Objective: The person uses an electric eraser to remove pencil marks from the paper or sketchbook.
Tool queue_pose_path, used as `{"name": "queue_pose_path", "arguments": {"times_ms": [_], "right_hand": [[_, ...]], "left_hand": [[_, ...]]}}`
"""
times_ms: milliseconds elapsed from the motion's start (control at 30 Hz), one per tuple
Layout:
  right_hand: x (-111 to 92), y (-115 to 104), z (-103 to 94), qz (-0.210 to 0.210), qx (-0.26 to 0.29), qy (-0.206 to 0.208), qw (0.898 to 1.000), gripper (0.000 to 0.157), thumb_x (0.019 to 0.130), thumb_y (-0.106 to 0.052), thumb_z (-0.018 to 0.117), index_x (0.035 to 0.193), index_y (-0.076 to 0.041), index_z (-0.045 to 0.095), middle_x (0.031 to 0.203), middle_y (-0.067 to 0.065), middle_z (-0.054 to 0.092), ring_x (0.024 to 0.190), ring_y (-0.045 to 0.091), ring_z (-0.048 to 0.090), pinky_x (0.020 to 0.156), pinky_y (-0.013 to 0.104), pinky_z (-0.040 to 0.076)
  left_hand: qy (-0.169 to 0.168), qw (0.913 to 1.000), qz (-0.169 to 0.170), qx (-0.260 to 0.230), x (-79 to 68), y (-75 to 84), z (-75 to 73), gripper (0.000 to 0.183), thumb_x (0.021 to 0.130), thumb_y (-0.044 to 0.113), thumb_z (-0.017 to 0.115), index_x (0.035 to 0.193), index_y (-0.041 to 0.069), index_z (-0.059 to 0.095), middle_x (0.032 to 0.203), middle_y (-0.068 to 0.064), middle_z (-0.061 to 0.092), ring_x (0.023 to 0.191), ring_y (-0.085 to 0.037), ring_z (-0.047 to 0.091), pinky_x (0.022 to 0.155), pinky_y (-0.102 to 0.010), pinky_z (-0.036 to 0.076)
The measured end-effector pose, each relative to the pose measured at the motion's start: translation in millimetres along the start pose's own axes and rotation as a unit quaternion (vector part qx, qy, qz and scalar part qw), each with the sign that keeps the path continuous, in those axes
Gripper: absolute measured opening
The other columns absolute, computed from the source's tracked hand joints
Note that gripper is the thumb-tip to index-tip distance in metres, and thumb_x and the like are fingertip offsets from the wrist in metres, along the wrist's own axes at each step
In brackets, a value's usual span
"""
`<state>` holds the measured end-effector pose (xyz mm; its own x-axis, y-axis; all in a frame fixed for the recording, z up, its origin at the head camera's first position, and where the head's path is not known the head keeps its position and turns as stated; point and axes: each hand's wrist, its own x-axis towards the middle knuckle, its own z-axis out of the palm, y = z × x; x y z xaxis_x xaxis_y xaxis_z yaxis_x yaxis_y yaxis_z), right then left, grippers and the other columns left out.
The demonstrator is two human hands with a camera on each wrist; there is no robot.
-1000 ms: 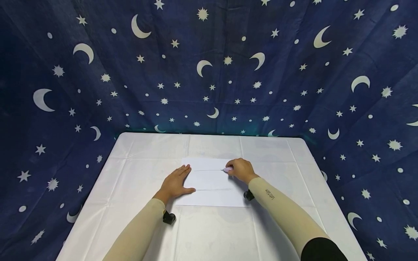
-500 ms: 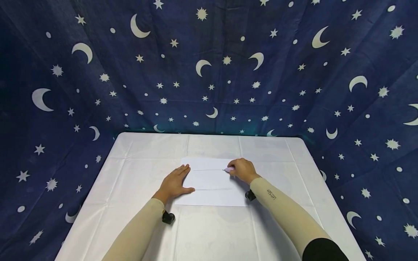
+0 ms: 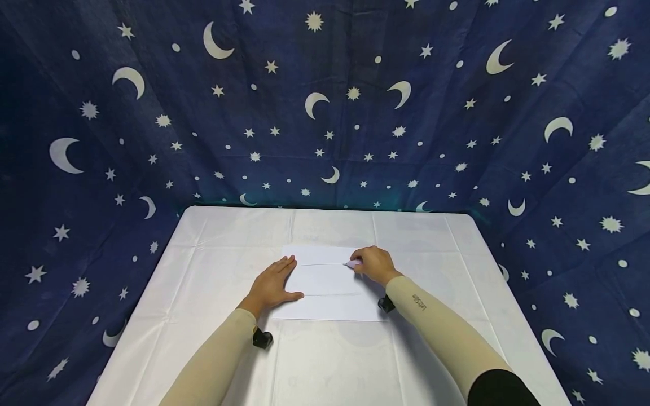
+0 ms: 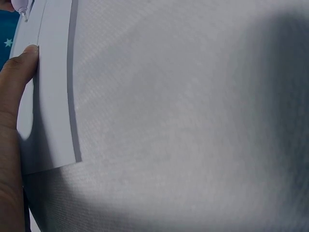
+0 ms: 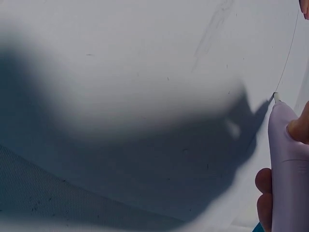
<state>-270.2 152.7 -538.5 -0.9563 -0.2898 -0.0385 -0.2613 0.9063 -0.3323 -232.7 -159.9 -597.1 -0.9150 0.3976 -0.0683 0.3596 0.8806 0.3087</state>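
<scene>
**Q:** How is the sheet secured?

**A:** The left hand (image 3: 271,286) lies spread, its grip released, over the left part of the paper (image 3: 327,279), which rests on the tabletop (image 3: 330,361). For good results, apply even pressure with thumb and fingers set wide, so the sheet neither slides nor creases.

**Q:** And further right?

**A:** A thin line (image 3: 320,264) runs rightward to the tip of the lavender pen-shaped tool (image 5: 289,188). The right hand (image 3: 377,264) has its grip closed around that tool, above the paper's right part. Whether the tool draws or erases cannot be told. Either way, light pressure and controlled strokes along the line should serve best.

**Q:** Containers?

**A:** None shows; the tool's casing hides any contents.
</scene>
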Motion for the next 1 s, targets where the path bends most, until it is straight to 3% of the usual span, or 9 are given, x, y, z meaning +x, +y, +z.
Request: {"name": "queue_pose_path", "arguments": {"times_ms": [500, 1000], "right_hand": [[0, -5, -0.5, 0.001, -0.001, -0.003, 1.0, 0.024, 0.08, -0.021, 0.08, 0.104, -0.018, 0.078, 0.104, 0.001, 0.075, 0.097, 0.02, 0.069, 0.086, 0.04, 0.055], [-7, 6, -4.1, 0.011, 0.002, 0.005, 1.0, 0.022, 0.08, -0.02, 0.08, 0.102, -0.017, 0.078, 0.102, 0.002, 0.075, 0.092, 0.021, 0.067, 0.084, 0.041, 0.055]], "left_hand": [[0.006, 1.0, 0.004, -0.002, 0.8, -0.3, 2.3, 0.102, 0.076, 0.073, 0.065, 0.154, 0.015, 0.035, 0.162, 0.002, 0.027, 0.15, -0.021, 0.025, 0.121, -0.042, 0.026], [0.003, 1.0, 0.006, -0.006, -0.7, 1.2, -1.6, 0.1, 0.077, 0.071, 0.066, 0.154, 0.014, 0.035, 0.162, 0.001, 0.028, 0.149, -0.022, 0.025, 0.121, -0.043, 0.026]]}}
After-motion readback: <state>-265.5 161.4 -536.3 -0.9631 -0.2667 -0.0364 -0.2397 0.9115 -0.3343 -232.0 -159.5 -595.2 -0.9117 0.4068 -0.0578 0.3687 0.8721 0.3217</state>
